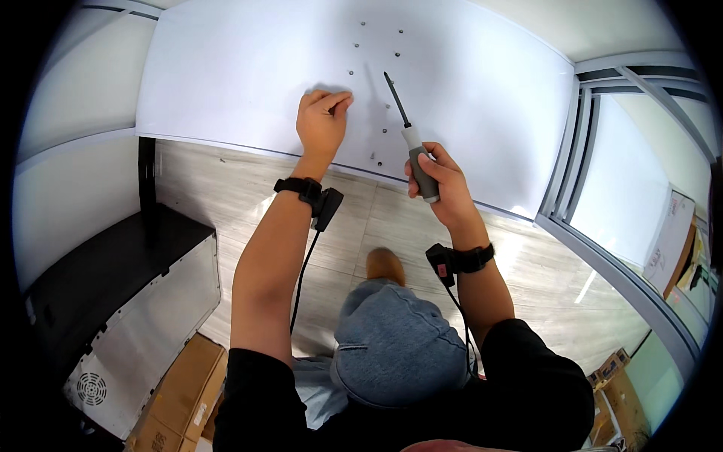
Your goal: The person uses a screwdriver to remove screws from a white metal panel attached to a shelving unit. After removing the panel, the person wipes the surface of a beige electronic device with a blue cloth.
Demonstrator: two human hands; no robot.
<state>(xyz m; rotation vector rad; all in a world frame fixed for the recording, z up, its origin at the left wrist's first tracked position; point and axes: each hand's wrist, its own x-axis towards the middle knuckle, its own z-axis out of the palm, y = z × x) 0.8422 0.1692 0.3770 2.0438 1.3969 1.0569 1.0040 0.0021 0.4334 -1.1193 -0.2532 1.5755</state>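
Curled fingers of the right hand (446,179) hold a slim screwdriver (409,135) by its two-tone grey handle at the near edge of the smooth white tabletop (226,83), the dark shaft angled away beside small metal screws (397,54) set in two rows. The left hand (322,124) is pinched narrow over the tabletop; whether it holds anything cannot be told. White surface spreads wide either side, dark-trimmed above pale wood-grain floor (361,218). Dark print marks a cardboard carton (181,384), lower left
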